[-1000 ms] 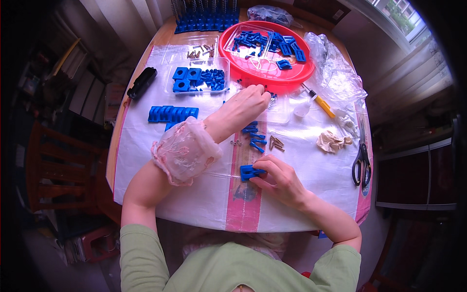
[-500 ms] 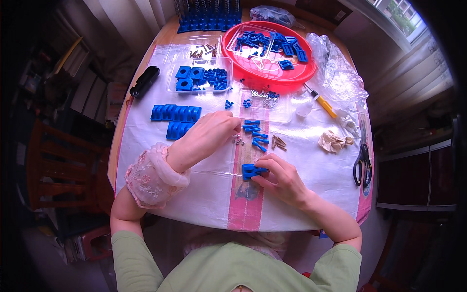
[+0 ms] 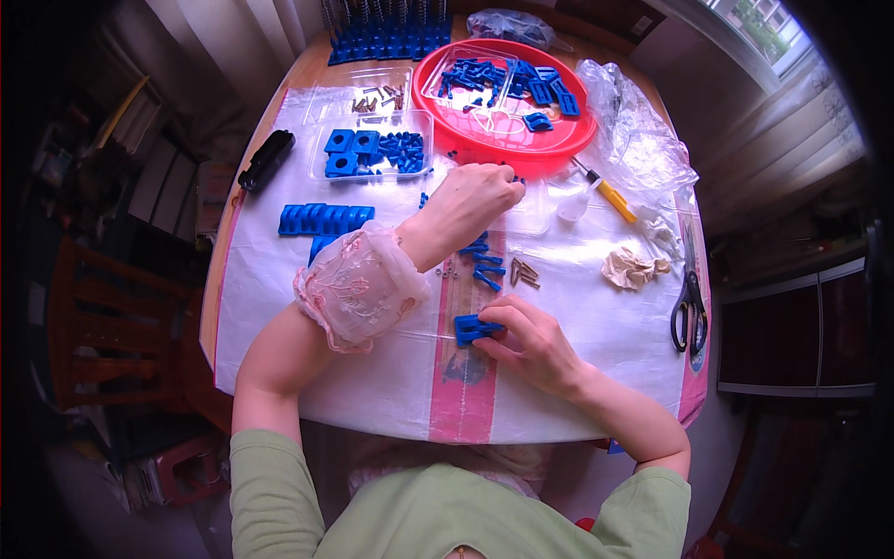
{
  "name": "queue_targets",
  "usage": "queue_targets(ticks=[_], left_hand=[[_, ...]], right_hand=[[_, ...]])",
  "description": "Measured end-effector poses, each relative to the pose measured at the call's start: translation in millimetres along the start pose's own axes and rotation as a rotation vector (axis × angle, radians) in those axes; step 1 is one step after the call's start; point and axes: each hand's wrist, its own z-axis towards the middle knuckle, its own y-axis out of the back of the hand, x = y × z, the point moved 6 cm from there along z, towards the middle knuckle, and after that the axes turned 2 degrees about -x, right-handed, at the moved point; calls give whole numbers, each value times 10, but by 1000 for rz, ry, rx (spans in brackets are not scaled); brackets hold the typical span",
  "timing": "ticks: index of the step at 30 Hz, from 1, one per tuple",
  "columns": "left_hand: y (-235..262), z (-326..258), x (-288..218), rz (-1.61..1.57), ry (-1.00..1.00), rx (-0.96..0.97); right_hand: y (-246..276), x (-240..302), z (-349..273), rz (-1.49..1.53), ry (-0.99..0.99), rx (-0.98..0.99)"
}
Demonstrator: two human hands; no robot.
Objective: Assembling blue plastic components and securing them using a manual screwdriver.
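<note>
My right hand (image 3: 540, 347) pinches a blue plastic block (image 3: 470, 329) between thumb and fingers, low over the pink stripe of the table cover. My left hand (image 3: 470, 207) reaches forward over a shallow clear tray (image 3: 533, 216), its fingers curled together and pointing down; the fingertips and anything in them are hidden. Beyond the wrist lie several blue lever-like pieces (image 3: 486, 272), partly covered by the hand. Beside them are brass-coloured pins (image 3: 524, 273) and a few tiny metal nuts (image 3: 449, 270).
A red round tray (image 3: 568, 140) of blue parts stands at the back. Left of it are a clear box (image 3: 372, 177) and rows of blue blocks (image 3: 326, 219). A yellow-handled screwdriver (image 3: 615, 199), a small bottle (image 3: 573, 207), crumpled paper (image 3: 635, 270) and scissors (image 3: 689, 317) lie right.
My left hand has moved forward and right, from beside the small nuts to over the shallow clear tray. My right hand keeps its grip on the blue block in nearly the same place.
</note>
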Motion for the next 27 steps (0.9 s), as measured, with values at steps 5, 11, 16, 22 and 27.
queue_targets(ticks=[5, 11, 16, 22, 27], left_hand=[[-82, 71, -20, 55, -17, 41], [-97, 53, -24, 28, -23, 16], [-22, 4, -47, -2, -49, -37], [57, -29, 10, 19, -17, 8], [-17, 68, -122, 74, -95, 13]], right_hand=[[3, -25, -20, 5, -5, -5], [-7, -19, -9, -10, 8, -1], [1, 1, -6, -22, 17, -2], [-4, -5, 1, -44, 33, 8], [-10, 2, 2, -51, 33, 5]])
